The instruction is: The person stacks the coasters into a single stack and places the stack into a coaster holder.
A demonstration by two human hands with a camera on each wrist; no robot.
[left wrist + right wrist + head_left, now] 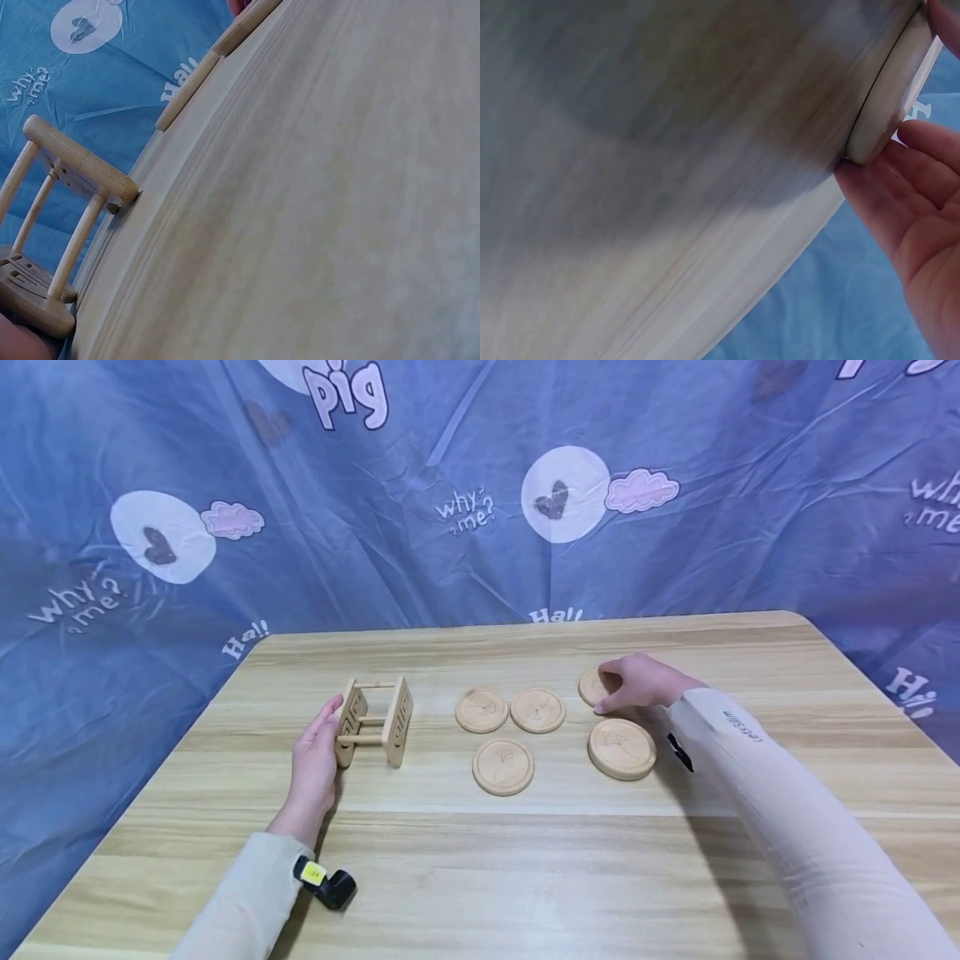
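"Home, lab or workshop?"
"Impossible to say for certain; more like a makeshift filming corner."
"Judging by what?"
"By a creased blue printed cloth [405,568] hung across the upper half of the head view, a wood-grain table [517,877] spread over the lower half, and, at lower left, a small black camera [339,890] strapped to a sleeve [243,893]."

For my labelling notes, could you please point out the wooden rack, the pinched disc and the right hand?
Wooden rack [398,723]: head view, its right side panel.
Pinched disc [590,689]: head view, its exposed left part.
Right hand [642,682]: head view, its back.
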